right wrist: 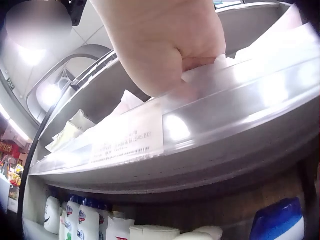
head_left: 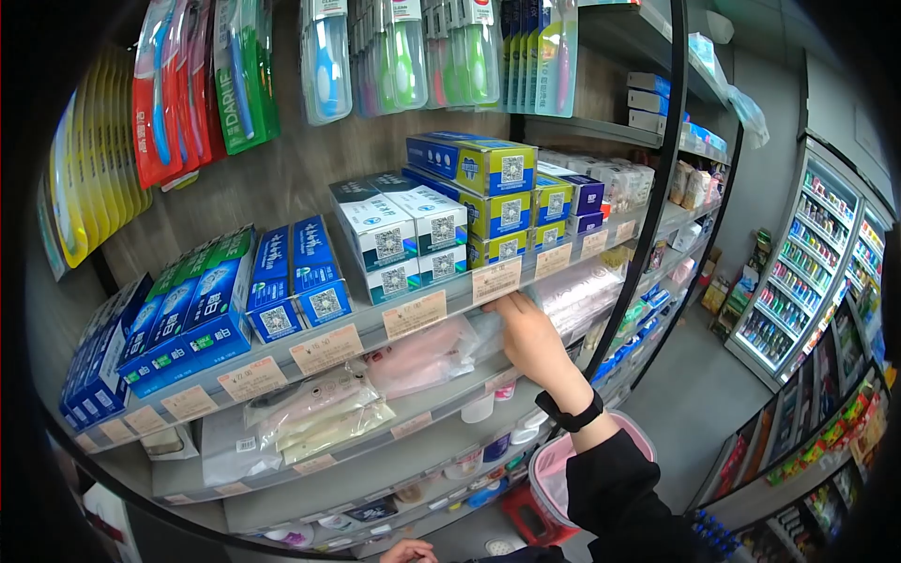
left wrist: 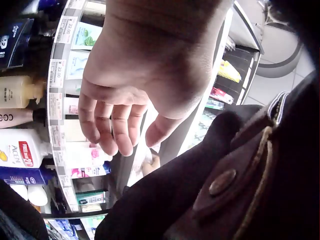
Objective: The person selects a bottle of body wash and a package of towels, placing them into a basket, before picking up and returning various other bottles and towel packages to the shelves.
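Note:
My right hand [head_left: 530, 338] reaches in under the toothpaste shelf, among clear plastic packages. A pink plastic-wrapped pack [head_left: 427, 357] lies to its left, and a pale pink wrapped pack [head_left: 582, 296] lies to its right. In the right wrist view the hand [right wrist: 170, 45] dips behind the clear shelf lip [right wrist: 225, 107], where white wrapping shows around it. Its fingertips are hidden there, so I cannot tell whether they pinch a package. My left hand [left wrist: 135, 85] hangs with loosely bent fingers and nothing in them; part of it [head_left: 409, 552] shows at the head view's bottom edge.
Toothpaste boxes [head_left: 324, 267] line the shelf above, with toothbrush packs [head_left: 404, 56] hanging over them. A black upright post [head_left: 648, 235] stands right of the hand. Below are a pink-lined bin [head_left: 554, 469] and a red stool [head_left: 526, 516]. Drink fridges [head_left: 798, 253] stand farther right.

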The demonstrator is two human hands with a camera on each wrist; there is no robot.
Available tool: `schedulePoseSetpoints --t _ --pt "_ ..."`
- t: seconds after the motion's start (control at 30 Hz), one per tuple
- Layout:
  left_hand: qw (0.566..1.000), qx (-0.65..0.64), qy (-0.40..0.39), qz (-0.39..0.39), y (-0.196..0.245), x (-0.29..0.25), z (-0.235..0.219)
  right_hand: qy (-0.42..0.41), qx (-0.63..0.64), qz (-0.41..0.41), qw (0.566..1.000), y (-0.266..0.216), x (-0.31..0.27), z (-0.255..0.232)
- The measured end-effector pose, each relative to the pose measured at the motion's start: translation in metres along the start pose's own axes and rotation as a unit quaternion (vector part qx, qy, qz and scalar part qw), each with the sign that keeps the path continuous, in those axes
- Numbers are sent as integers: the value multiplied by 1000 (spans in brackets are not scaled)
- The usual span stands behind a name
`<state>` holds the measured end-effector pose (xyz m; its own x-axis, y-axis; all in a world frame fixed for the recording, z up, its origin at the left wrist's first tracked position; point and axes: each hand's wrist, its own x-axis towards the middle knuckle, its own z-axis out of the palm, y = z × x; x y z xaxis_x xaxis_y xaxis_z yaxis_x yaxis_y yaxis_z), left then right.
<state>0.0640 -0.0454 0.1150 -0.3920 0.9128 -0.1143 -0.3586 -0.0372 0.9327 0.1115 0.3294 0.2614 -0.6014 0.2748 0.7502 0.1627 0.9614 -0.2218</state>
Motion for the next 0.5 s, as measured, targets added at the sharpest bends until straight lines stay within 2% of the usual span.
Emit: schedulePoseSetpoints --t 0.07,0.13,0.23,0.33,0.5 --pt "1000 -1 -3 3 0 -1 0 -14 17 13 1000 1 -3 -1" --pt "1000 2 -3 2 -1 -2 -2 8 -22 -53 998 1 -7 -1" --pt "1000 8 -1 -6 2 -4 -3 56 -96 -23 994 -14 -23 -5" --pt "1000 19 -4 0 1 -8 -9 89 -77 1 993 -20 -46 -7" --pt "1000 29 -7 -7 -2 -11 -21 42 -102 28 994 -25 -83 -15"
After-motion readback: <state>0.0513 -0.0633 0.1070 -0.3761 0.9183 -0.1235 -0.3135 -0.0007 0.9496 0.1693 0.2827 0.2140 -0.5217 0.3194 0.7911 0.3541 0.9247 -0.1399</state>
